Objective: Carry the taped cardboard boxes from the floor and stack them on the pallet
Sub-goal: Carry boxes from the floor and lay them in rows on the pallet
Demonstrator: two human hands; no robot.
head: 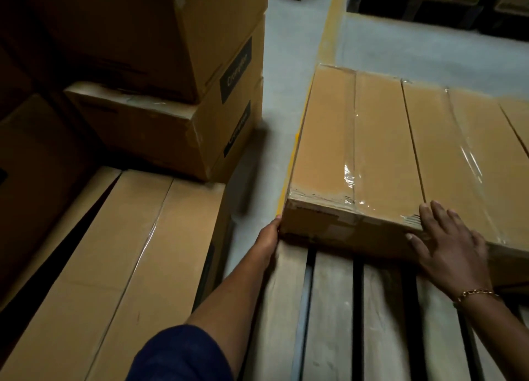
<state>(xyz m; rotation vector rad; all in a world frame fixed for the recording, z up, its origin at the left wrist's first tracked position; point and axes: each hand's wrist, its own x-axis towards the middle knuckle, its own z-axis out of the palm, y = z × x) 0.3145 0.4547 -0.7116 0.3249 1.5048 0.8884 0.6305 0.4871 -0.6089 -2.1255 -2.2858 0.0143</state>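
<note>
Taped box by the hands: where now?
Head view, right of centre: taped box on the wooden pallet, left hand at its near-left corner, right hand flat at its near-right corner.

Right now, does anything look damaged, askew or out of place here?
Only minor wear. The box on the pallet has wrinkled, bunched tape and a scuffed near-left corner, by the left hand. The lower box stacked on the left has a crumpled corner. Nothing spilled.

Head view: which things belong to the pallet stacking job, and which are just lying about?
Job: taped box; pallet; left hand and right hand, both touching that box; long taped boxes at left.
Lying about: stacked labelled cartons; yellow floor line.
</note>
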